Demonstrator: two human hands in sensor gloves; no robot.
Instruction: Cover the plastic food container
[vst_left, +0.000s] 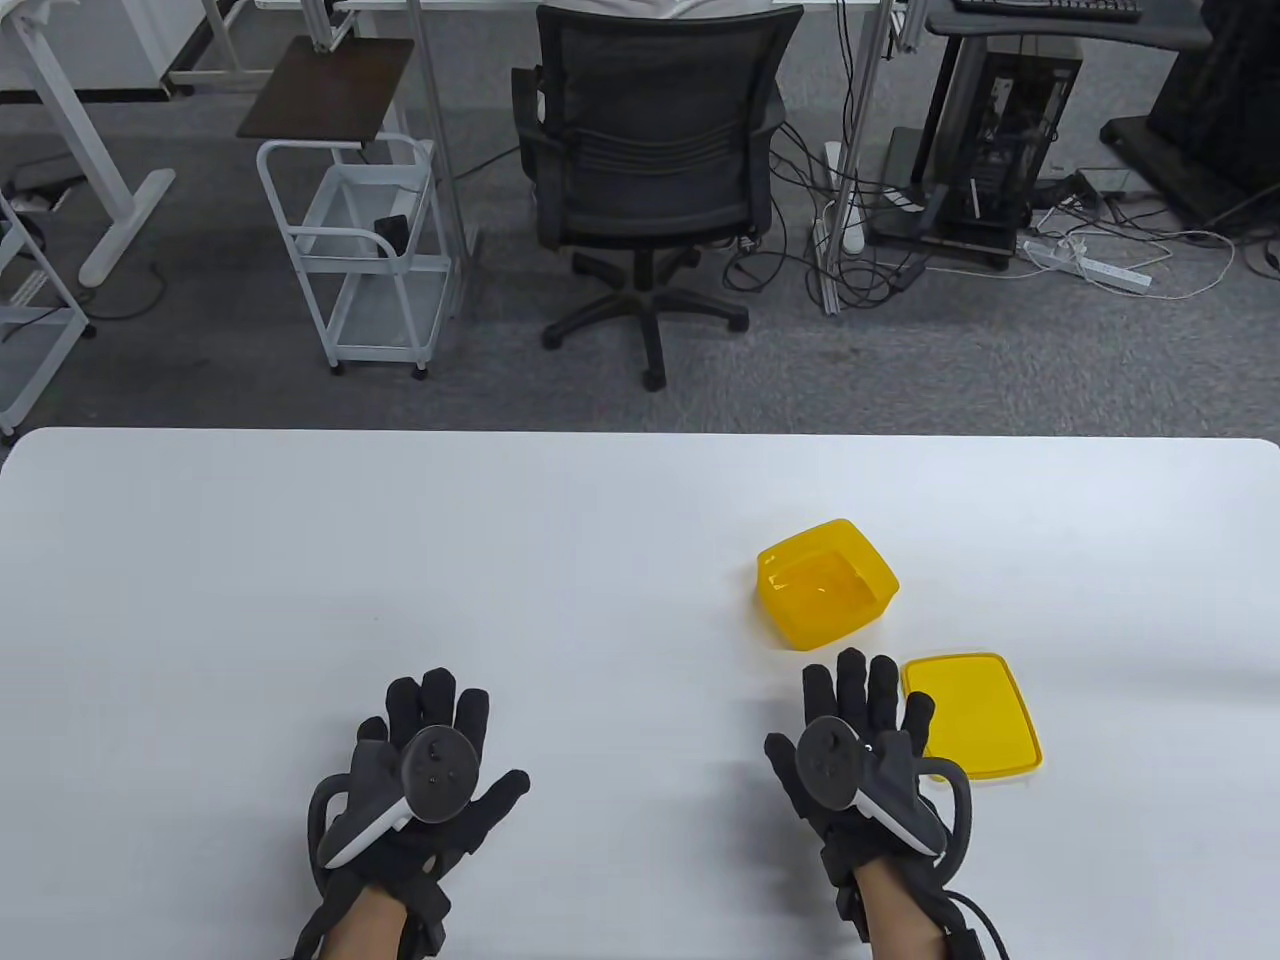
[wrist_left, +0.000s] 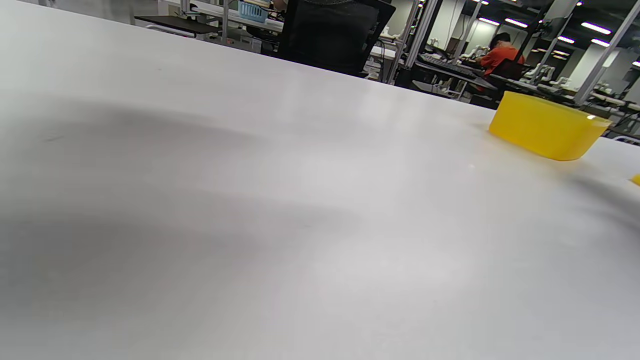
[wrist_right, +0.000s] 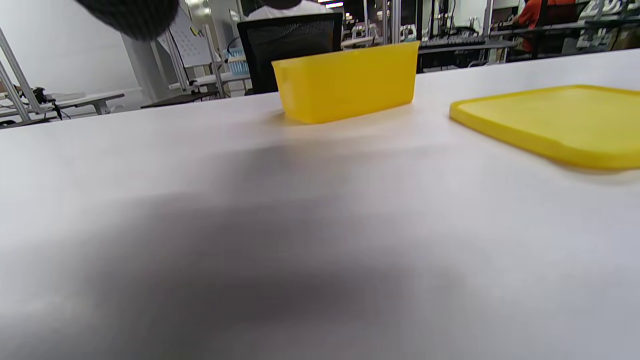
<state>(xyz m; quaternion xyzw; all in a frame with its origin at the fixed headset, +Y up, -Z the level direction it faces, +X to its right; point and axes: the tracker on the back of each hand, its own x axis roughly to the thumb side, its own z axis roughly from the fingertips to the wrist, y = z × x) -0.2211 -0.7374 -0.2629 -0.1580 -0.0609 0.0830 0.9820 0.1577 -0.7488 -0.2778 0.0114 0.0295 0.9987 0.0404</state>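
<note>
On the table (vst_left: 200, 560) — container (vst_left: 828, 583) uncovered | lid (vst_left: 975, 714) beside | both hands' fingers (vst_left: 850, 680) spread, holding nothing

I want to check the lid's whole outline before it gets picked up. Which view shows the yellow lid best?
The table view: the lid lies flat, nearly whole, only its near-left edge behind the right hand. The right wrist view shows it edge-on and cropped; the left wrist view, just a yellow sliver.

Glossy translucent yellow plastic container (vst_left: 828, 583) and lid (vst_left: 980, 712) on smooth matt white table (vst_left: 400, 560)
</note>
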